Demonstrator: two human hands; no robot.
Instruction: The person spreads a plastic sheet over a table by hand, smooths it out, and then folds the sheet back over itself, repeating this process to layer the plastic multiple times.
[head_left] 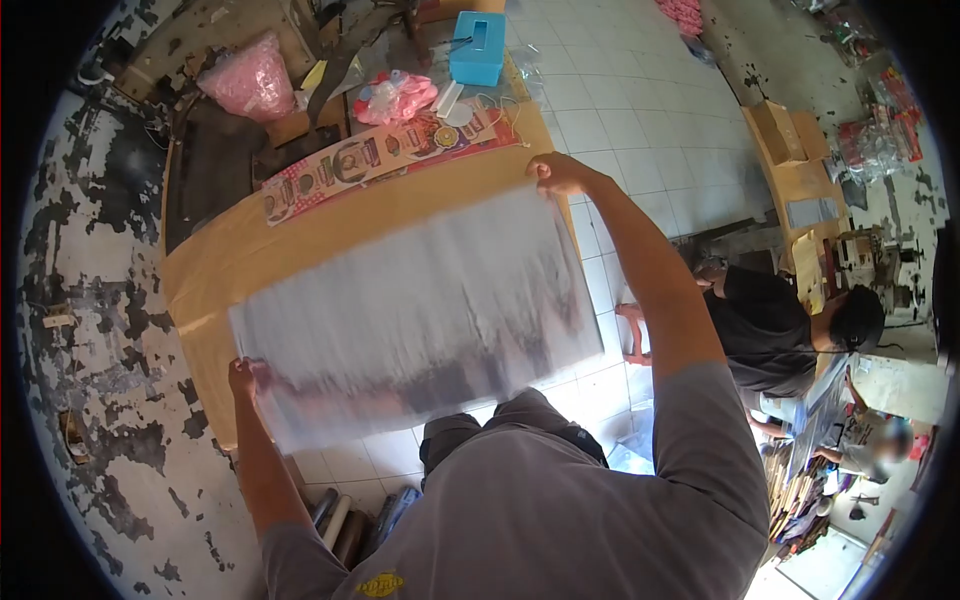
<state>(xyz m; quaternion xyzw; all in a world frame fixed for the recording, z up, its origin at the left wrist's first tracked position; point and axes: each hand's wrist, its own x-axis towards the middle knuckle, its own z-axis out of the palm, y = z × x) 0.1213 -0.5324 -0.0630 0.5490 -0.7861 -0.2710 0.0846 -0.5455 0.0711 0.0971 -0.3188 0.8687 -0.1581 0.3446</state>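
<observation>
Between my hands stretches a large translucent plastic sheet (420, 300), wrinkled and slightly blurred. Its far part lies over the brown-topped table (200, 290), and its near part hangs past the table edge above my legs. My left hand (243, 377) grips the sheet's left side with bent fingers. At the far right corner, my right hand (556, 174) pinches the sheet, fingers curled. Just beyond the sheet lies a long printed strip (350, 165) with pink and colourful patterns.
On the table's far side are a blue box (477, 50), a pink plastic bundle (395, 98) and a pink bag (252, 78). Rolls (350, 525) stand low by my left side. A person in black (765, 330) sits to the right, near a red stool (633, 335).
</observation>
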